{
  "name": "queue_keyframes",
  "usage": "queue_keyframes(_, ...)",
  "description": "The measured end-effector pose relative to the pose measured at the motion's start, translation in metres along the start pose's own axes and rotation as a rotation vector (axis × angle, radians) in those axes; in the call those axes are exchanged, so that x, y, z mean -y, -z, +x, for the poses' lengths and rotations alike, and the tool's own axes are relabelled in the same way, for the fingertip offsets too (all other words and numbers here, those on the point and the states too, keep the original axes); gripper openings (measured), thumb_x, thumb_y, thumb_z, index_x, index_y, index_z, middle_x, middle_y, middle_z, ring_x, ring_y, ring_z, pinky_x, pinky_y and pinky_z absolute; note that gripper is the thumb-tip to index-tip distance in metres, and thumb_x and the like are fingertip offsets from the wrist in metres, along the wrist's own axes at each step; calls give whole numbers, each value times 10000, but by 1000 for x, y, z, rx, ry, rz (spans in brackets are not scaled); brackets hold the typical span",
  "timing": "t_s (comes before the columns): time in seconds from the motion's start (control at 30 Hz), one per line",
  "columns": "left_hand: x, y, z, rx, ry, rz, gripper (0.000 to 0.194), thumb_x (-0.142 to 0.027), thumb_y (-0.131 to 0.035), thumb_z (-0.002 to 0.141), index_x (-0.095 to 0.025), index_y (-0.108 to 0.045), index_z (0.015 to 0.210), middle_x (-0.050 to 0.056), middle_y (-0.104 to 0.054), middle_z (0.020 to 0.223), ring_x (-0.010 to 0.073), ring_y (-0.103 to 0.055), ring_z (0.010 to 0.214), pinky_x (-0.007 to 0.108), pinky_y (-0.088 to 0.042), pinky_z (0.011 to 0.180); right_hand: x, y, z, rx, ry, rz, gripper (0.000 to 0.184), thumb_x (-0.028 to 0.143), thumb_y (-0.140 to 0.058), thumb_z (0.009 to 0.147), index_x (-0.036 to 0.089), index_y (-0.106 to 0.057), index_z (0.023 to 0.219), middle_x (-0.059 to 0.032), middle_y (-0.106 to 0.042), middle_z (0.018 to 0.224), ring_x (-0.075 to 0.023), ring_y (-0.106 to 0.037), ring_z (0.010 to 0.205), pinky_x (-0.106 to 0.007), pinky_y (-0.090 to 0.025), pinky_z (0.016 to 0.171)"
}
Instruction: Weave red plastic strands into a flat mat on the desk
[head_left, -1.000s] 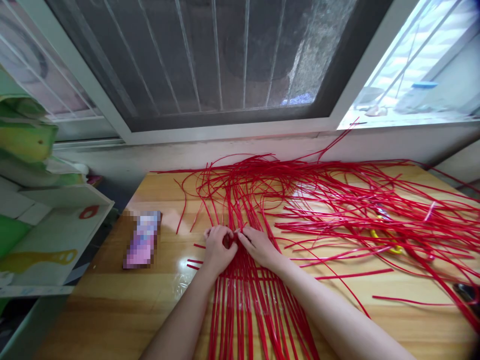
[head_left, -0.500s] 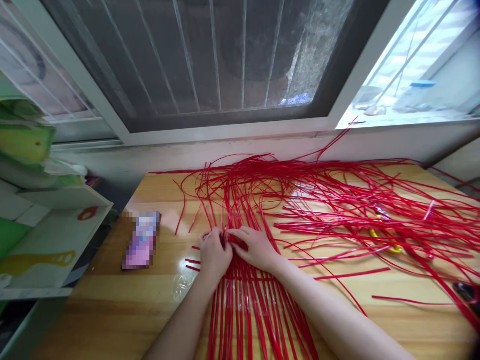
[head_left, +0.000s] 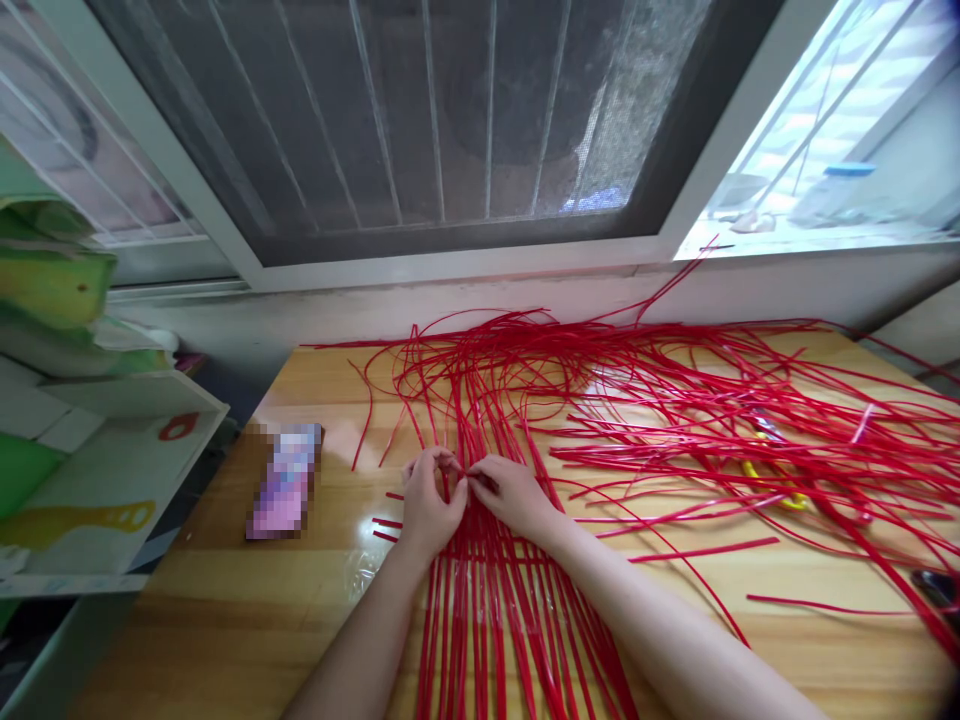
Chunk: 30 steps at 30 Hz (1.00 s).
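Observation:
Many long red strips (head_left: 491, 595) run lengthwise across the wooden table, crossed by a few short strips whose ends stick out at the left. Over the middle of them, my left hand (head_left: 433, 500) is closed with thumb and fingers pinching a red strip. My right hand (head_left: 510, 495) meets it from the right, its fingertips closed on a red strip too. The two sets of fingertips nearly touch, and they hide part of the crossing. Clear tape (head_left: 364, 572) lies on the wood left of the strips, with more across them below my hands.
Loose red strips (head_left: 675, 400) are heaped along the back and right of the table (head_left: 225, 630). Among them sits a yellow-handled tool (head_left: 787, 497). A blurred-out rectangular item (head_left: 285, 482) lies at left. A window (head_left: 420, 130) rises behind; a shelf (head_left: 112, 450) stands at left.
My fingers have shifted slightly: the right fingertips are drawn up to the left ones, and the left hand's fingers reach a little higher. The strips around them look nearly the same.

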<state>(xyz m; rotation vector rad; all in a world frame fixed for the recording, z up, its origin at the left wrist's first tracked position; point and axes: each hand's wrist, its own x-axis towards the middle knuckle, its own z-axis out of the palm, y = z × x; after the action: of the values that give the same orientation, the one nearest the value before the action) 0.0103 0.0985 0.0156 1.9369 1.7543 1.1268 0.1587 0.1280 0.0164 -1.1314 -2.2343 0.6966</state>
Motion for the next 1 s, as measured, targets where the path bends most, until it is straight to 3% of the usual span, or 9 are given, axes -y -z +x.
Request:
queue_keyframes(0.2,0,0,4,170,-10,234,177,-197,-563,677,-220,-551,852,39,-545,882,216,-477,888,373,-325,802,-8,-6,3,-42,-93,-3,162,235,-415,832,169,-562,815,-43,-608,782,-137,-544,693,-247,-396,636)
queue_keyframes(0.53,8,-6,8,110,63,300,188,-358,-517,764,-233,-602,875,42,-569,856,209,-487,841,375,-307,789,-8,-3,3,-41,-54,42,253,277,-365,866,178,-546,721,-19,-578,680,-126,-520,624,-225,-378,581)
queue_keyframes(0.7,3,-13,13,82,51,350,156,-330,-546,740,-205,-608,809,52,-573,842,220,-483,860,394,-294,820,-5,-1,1,-33,-2,81,262,279,-367,867,179,-568,731,-25,-600,705,-133,-542,652,-228,-387,607)
queue_keyframes(0.8,1,-14,14,102,92,310,141,-298,-524,754,-187,-610,742,54,-583,806,213,-495,826,393,-308,797,-4,-1,1,-32,3,110,247,271,-373,864,185,-581,763,-23,-612,730,-132,-550,671,-229,-390,625)
queue_keyframes(1.0,5,-4,12,82,142,-17,131,-304,-534,747,-192,-597,726,13,-585,754,164,-522,762,357,-340,798,-8,-3,10,-63,-172,144,262,292,-373,860,178,-581,748,-13,-617,693,-130,-553,640,-218,-368,579)
